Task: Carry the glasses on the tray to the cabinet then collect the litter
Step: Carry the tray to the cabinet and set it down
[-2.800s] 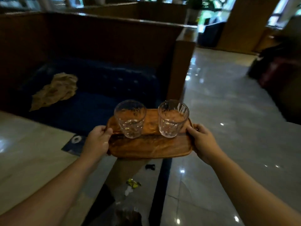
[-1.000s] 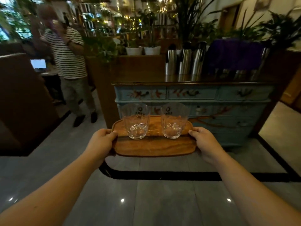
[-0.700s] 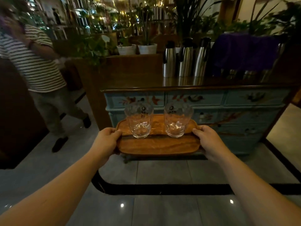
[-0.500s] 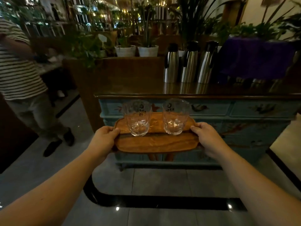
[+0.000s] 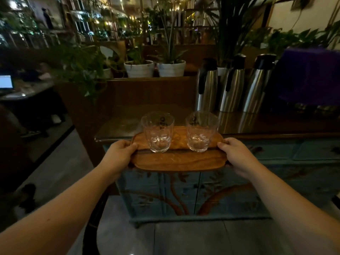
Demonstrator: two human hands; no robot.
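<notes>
I hold an oval wooden tray (image 5: 176,161) level in front of me. My left hand (image 5: 120,152) grips its left end and my right hand (image 5: 234,153) grips its right end. Two empty clear glasses stand upright on the tray, the left glass (image 5: 158,132) and the right glass (image 5: 200,131). The blue painted cabinet (image 5: 184,192) with a dark glossy top (image 5: 266,124) stands straight ahead. The tray's far edge overlaps the cabinet's front left edge at top height. No litter is in view.
Three steel thermos jugs (image 5: 231,83) and a purple cloth (image 5: 309,76) occupy the cabinet top's back right. A wooden partition (image 5: 147,91) with potted plants (image 5: 139,68) rises behind. A table with a lit laptop (image 5: 6,82) is at far left.
I have walked from the sofa area up to the cabinet, which now fills the view. The tray has risen to the cabinet top's height. The person in the striped shirt has left the view.
</notes>
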